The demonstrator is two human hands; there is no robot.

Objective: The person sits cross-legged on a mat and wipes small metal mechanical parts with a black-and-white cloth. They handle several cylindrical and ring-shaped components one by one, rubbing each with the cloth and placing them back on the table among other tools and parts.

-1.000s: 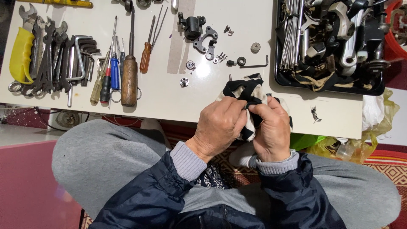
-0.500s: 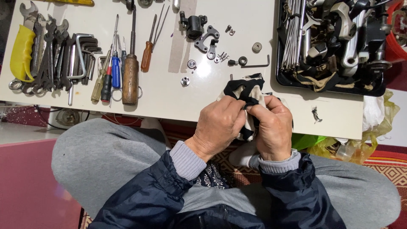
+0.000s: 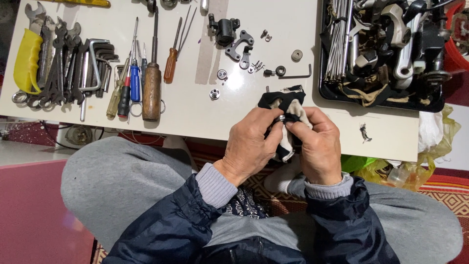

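Note:
My left hand (image 3: pixel 251 142) and my right hand (image 3: pixel 317 146) meet at the near edge of the white table (image 3: pixel 195 117). Both pinch a dirty black-and-white rag (image 3: pixel 286 105) bunched between them. A small round metal part (image 3: pixel 281 119) shows between my left thumb and right fingertips, wrapped in the rag. Most of that part is hidden by cloth and fingers.
Wrenches and hex keys (image 3: pixel 63 68) lie at the left, screwdrivers (image 3: pixel 146 73) beside them. Small metal fittings (image 3: pixel 239 44) and washers are scattered mid-table. A black tray (image 3: pixel 386 54) of metal parts fills the right. A yellowish plastic bag (image 3: pixel 435 142) hangs past the table's right edge.
Both hands kept their place at the table edge. The fingers shifted slightly on the rag and the small part.

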